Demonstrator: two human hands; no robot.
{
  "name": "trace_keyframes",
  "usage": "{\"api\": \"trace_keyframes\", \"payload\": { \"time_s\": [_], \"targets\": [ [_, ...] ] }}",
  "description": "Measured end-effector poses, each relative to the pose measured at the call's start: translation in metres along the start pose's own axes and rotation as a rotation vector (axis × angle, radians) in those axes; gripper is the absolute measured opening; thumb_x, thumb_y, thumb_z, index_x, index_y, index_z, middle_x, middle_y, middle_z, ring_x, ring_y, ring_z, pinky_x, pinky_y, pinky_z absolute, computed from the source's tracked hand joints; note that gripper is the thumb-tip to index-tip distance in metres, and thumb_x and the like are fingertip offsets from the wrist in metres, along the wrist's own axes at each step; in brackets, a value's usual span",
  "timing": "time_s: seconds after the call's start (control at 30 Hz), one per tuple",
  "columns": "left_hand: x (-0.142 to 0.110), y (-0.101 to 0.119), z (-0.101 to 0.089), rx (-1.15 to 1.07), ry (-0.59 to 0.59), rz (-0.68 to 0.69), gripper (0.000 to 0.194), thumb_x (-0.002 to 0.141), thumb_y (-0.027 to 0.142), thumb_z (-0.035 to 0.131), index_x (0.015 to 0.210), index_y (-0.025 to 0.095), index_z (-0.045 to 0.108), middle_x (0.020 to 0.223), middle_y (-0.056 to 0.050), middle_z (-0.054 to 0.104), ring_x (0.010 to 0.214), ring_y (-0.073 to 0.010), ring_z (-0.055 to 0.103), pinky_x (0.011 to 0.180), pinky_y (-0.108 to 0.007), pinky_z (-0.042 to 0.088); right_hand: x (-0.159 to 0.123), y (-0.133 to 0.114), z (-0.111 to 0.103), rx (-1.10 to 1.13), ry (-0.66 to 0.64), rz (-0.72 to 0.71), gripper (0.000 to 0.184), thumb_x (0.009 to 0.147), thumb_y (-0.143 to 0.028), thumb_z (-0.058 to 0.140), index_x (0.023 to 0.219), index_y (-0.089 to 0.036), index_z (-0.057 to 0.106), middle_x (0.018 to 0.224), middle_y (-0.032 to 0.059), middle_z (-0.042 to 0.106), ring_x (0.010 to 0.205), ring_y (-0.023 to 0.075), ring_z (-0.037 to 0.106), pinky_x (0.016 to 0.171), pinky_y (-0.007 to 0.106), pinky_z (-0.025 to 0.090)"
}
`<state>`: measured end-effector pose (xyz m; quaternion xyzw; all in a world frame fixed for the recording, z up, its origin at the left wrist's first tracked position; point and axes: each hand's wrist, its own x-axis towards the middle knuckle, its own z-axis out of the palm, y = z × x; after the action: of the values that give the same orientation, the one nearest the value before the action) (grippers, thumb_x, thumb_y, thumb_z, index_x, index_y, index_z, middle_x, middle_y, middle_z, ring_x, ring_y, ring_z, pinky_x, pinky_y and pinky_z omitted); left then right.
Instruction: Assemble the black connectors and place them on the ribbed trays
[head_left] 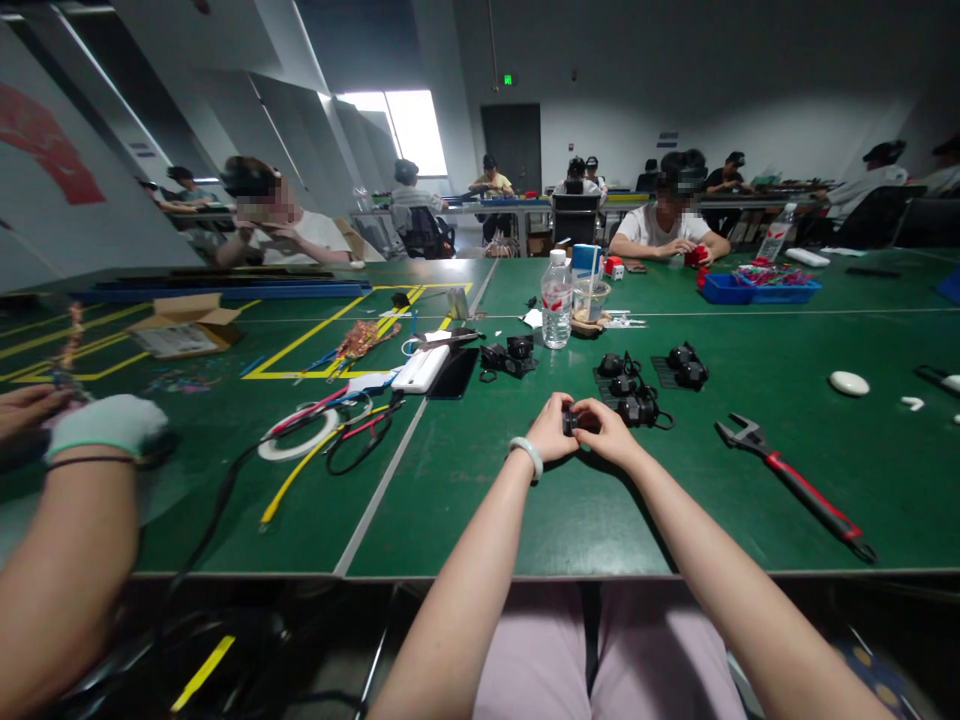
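Note:
Between my two hands, just above the green table, is a small black part, its exact kind too small to make out. My left hand grips it from the left, with a pale bangle on that wrist. From the right, the fingers of my right hand close on the same part; my fingers cover much of it. Just beyond my right hand lie several black parts with round knobs and loops. Another such black piece rests to their right, and a further black cluster lies behind my left hand.
An adjustable wrench with a red and black handle lies at right. A water bottle stands ahead. Left are a white power bank, cables and a tape ring. A co-worker's gloved hand works at far left.

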<state>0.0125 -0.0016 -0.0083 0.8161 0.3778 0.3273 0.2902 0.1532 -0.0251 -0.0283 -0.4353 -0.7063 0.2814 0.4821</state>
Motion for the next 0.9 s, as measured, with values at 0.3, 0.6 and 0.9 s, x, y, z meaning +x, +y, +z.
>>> {"api": "trace_keyframes", "payload": {
  "time_s": [0.3,0.6,0.9],
  "targets": [
    [0.0009,-0.0019,-0.0012,0.004,0.003,0.013,0.051,0.05,0.013,0.059,0.096,0.016,0.036,0.094,-0.004,0.043,0.087,-0.0173,0.045,0.08,-0.034,0.038,0.0014,-0.0045,-0.0011,0.004,0.004,-0.016,0.03,0.06,-0.017,0.053,0.09,-0.018,0.051,0.086,0.0017,0.054,0.075,0.0137,0.052,0.069,0.028,0.044],
    [0.0008,-0.0023,-0.0015,0.001,0.002,0.019,0.052,0.052,0.013,0.059,0.098,0.016,0.036,0.094,-0.004,0.044,0.086,-0.0172,0.045,0.079,-0.034,0.038,0.0015,-0.0018,0.0008,0.018,0.013,-0.007,0.03,0.06,-0.017,0.053,0.09,-0.018,0.051,0.086,0.0014,0.054,0.073,0.0129,0.052,0.069,0.028,0.044],
    [-0.0003,-0.0006,-0.0016,-0.013,0.007,0.011,0.052,0.052,0.012,0.059,0.098,0.016,0.036,0.095,-0.004,0.044,0.088,-0.0173,0.045,0.081,-0.035,0.037,0.0014,-0.0019,0.0015,0.03,0.017,0.005,0.031,0.06,-0.017,0.053,0.09,-0.019,0.051,0.087,0.0015,0.054,0.074,0.0131,0.052,0.069,0.028,0.044]
  ]
}}
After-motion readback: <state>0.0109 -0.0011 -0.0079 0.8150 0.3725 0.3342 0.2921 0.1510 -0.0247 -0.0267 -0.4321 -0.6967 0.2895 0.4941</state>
